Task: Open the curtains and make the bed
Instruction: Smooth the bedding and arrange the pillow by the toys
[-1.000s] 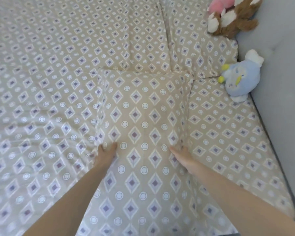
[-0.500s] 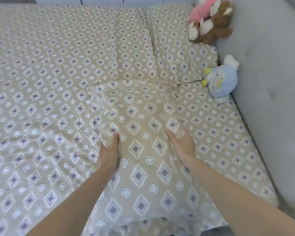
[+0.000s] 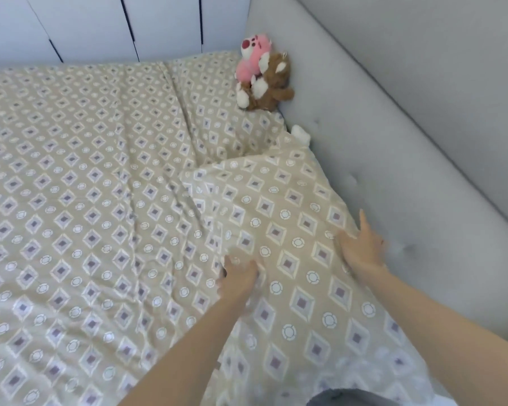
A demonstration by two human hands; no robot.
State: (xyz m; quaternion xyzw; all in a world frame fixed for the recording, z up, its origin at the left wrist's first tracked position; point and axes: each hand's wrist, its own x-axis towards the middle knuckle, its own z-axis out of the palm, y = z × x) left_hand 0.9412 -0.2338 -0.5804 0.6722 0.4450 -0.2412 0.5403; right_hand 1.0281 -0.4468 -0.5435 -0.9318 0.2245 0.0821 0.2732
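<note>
Lower right of the head view: we see the pillow (image 3: pixel 291 230) against the grey headboard (image 3: pixel 408 171). Left hand (image 3: pixel 237 278) grips its left edge, apparently pinching cloth (blurred). Right hand (image 3: pixel 361 247) lies flat on its right edge, fingers straight. Plush toys (image 3: pixel 261 74) sit upper centre.

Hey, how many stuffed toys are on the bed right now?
3: a pink toy and a brown toy in the far corner, and a white bit of another poking out behind the pillow, mostly hidden.
</note>
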